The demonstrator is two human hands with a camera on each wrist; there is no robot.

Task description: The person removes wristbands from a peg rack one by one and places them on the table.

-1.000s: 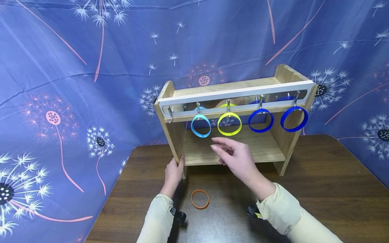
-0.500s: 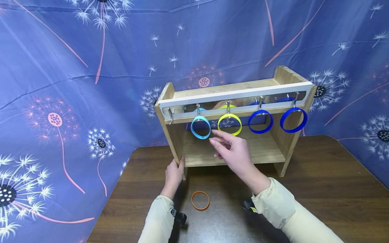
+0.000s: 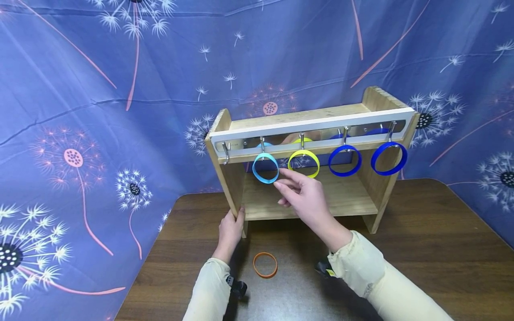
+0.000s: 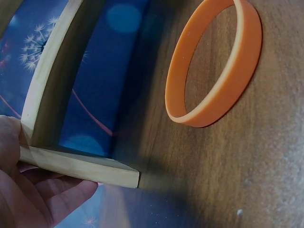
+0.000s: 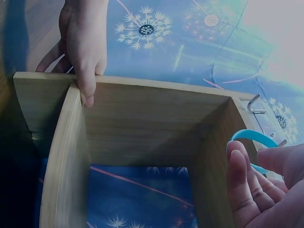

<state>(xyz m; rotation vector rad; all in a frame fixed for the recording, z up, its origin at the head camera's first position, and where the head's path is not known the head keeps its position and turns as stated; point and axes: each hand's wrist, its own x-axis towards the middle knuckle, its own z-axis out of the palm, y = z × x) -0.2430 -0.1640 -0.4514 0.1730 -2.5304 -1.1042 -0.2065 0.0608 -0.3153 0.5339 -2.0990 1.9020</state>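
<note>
Right hand (image 3: 305, 196) has thumb and index at the light blue ring (image 3: 263, 180), can't tell if they're pinching. Left hand (image 3: 230, 232) grips the wooden shelf (image 3: 349, 201) by its left edge. Decent gap under the rings. Yellow ring (image 3: 308, 153) and two dark blue rings (image 3: 389, 172) hang further right, orange ring (image 4: 244, 66) lies near on the table (image 3: 425, 249). Light blue one's a slim band, second hook (image 3: 263, 145) from left.

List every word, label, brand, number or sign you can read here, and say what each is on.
None can be read.
Silvery strip: a faint mark near its left end in the head view, too small to read.
Black device by the right sleeve: a yellow patch, no legible text.
Orange ring and light-blue ring: no lettering that I can see.
</note>
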